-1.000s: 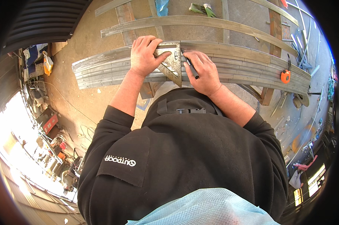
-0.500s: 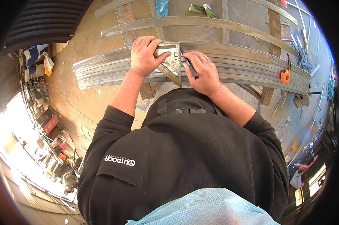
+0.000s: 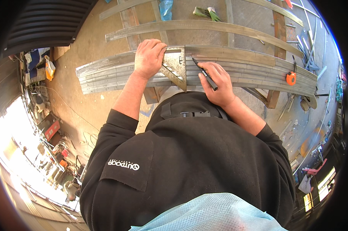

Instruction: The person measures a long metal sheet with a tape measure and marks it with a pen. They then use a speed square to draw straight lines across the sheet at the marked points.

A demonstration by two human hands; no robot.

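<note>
A row of long flat metal bars (image 3: 251, 65) lies side by side across wooden supports. My left hand (image 3: 148, 57) presses a triangular metal square (image 3: 177, 66) flat onto the bars. My right hand (image 3: 216, 82) holds a black marker (image 3: 204, 74), its tip touching the bars just right of the square's straight edge. Both forearms come up from my black sweatshirt.
An orange tape measure (image 3: 291, 78) sits on the bars at the right. More metal bars (image 3: 204, 26) lie farther away, with green gloves (image 3: 204, 13) beyond them. Wooden trestle legs (image 3: 274, 98) stand under the bars. Tools and clutter line the floor at left and right.
My right hand with the marker has shifted slightly along the square's edge. The left hand and the square have stayed in place.
</note>
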